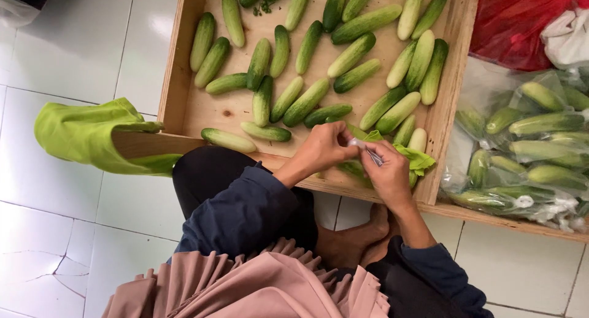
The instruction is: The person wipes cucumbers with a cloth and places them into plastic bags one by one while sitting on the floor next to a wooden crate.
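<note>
My left hand [325,147] and my right hand [389,171] meet over the near edge of a shallow wooden tray [178,79]. Between the fingers of both hands is the twisted neck of a clear plastic bag [367,152]. Under the hands lies that bag with cucumbers [356,169] in it, on a green cloth [417,158]. Several loose green cucumbers [307,100] cover the tray's floor beyond my hands.
A green cloth [86,134] hangs over the tray's near left corner. Clear bags filled with cucumbers [534,158] pile up at the right, beside a red plastic bag [515,23]. White floor tiles [80,54] lie left. My dark sleeves and knees sit below the tray.
</note>
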